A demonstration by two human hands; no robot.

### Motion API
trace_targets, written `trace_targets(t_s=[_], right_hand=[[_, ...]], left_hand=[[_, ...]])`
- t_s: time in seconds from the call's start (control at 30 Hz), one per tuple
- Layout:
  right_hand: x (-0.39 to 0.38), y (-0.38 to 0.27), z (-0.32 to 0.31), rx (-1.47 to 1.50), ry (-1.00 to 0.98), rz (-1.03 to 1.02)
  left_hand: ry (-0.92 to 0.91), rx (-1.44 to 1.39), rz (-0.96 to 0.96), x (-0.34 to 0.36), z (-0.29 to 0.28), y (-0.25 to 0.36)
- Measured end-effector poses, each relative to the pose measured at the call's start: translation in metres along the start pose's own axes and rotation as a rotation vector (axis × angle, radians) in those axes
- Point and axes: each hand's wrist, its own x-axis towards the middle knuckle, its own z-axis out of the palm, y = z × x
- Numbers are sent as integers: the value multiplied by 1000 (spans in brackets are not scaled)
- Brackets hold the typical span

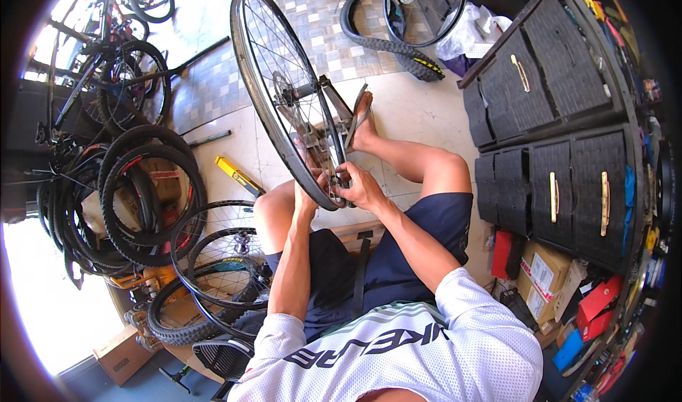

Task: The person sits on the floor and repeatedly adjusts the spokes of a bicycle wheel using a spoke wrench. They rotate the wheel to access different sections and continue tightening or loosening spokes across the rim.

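Note:
A bicycle wheel point(274, 133) without a tyre stands upright between my knees, its black rim leaning a little to the left. A metal stand point(328, 93) carries its axle, and a brake disc shows beside the hub. At the near end of the rim, my left hand point(310, 189) is closed on the wheel from the left side, partly hidden by the rim. My right hand point(360, 189) is on the opposite side, thumb and fingers pinched together by the spokes. Whatever small part lies between those fingers is too small to make out.
A yellow-and-black box point(239, 175) lies left of my knee. Loose wheels point(186, 260) and tyres point(145, 146) crowd the left side. Another tyre point(405, 50) lies ahead. Black drawers point(561, 75) line the right, with cardboard boxes point(543, 270) below them.

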Motion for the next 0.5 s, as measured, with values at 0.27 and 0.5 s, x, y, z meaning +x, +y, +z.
trace_targets(t_s=[0.27, 0.5], right_hand=[[2, 5, 1, 5, 13, -23], [2, 6, -1, 27, -36, -22]], left_hand=[[-61, 361, 71, 5, -1, -9], [25, 389, 63, 0, 8, 5]])
